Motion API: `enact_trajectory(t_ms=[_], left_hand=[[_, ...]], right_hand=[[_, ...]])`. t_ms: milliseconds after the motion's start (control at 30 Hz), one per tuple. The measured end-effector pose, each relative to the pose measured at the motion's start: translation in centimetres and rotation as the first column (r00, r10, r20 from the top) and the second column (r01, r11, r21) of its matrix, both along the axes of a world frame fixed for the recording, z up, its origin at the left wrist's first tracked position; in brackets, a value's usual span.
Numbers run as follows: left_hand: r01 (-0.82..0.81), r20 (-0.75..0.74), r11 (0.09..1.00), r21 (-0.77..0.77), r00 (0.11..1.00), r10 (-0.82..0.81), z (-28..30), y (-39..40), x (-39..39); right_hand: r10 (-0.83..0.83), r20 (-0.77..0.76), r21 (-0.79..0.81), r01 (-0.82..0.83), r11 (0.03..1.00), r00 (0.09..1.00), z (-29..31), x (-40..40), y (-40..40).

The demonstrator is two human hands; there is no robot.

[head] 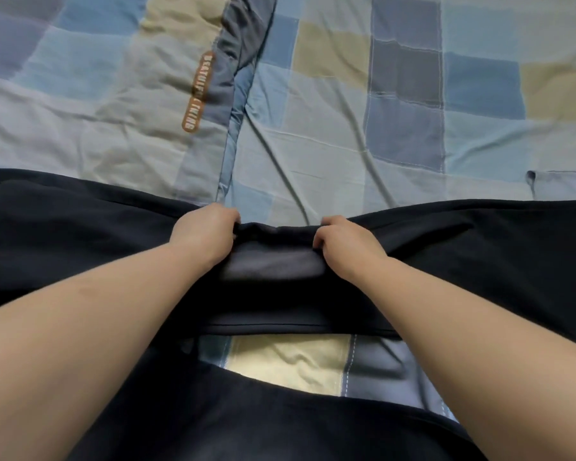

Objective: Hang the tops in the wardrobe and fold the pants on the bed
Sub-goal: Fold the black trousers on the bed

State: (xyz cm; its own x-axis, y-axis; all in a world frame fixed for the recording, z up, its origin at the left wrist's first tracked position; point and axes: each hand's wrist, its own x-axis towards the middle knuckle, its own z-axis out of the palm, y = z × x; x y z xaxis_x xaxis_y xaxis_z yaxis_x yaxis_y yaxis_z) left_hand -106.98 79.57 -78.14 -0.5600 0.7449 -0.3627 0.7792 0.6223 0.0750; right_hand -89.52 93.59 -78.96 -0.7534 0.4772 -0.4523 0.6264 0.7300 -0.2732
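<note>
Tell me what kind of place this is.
Probably a bedroom: a checked bedsheet, a matching quilt lying on it, and a dark garment that both hands grip on the bed.

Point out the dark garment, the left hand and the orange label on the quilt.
dark garment (479, 247): head view, flat stretch right of the hands.
left hand (205, 232): head view, back of the hand, fingers gripping the garment's edge.
orange label (198, 91): head view, middle of the strip.

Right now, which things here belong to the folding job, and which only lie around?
Job: dark navy cloth garment, gripped at its bunched middle by left hand and right hand.
Lying about: blue-and-beige checked bedsheet; folded checked quilt with brown label.
</note>
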Motion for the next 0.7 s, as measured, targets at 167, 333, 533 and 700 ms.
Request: enact_trajectory(t_ms=[167, 333, 533, 700], left_hand=[[-0.172, 0.057, 0.918, 0.359, 0.985, 0.162, 1.0, 0.8, -2.6], [-0.099, 0.215, 0.973, 0.207, 0.975, 0.054, 1.6, 0.8, -2.0], [0.081, 0.293, 0.992, 0.101, 0.95, -0.107, 1.9, -1.0, 6.2], [0.299, 0.359, 0.952, 0.07, 0.883, -0.303, 2.6, 0.6, 16.2]], right_hand=[[-0.136, -0.214, 0.063, 0.153, 0.986, 0.967, 0.6, -1.8, 1.3], [-0.084, -0.04, -0.038, 0.083, 0.996, 0.996, 0.7, -1.3, 1.8], [-0.043, -0.021, -0.016, 0.043, 0.999, 0.999, 1.6, 8.6, 1.3], [-0.108, 0.176, 0.073, 0.096, 0.993, 0.978, 3.9, 22.4, 5.9]])
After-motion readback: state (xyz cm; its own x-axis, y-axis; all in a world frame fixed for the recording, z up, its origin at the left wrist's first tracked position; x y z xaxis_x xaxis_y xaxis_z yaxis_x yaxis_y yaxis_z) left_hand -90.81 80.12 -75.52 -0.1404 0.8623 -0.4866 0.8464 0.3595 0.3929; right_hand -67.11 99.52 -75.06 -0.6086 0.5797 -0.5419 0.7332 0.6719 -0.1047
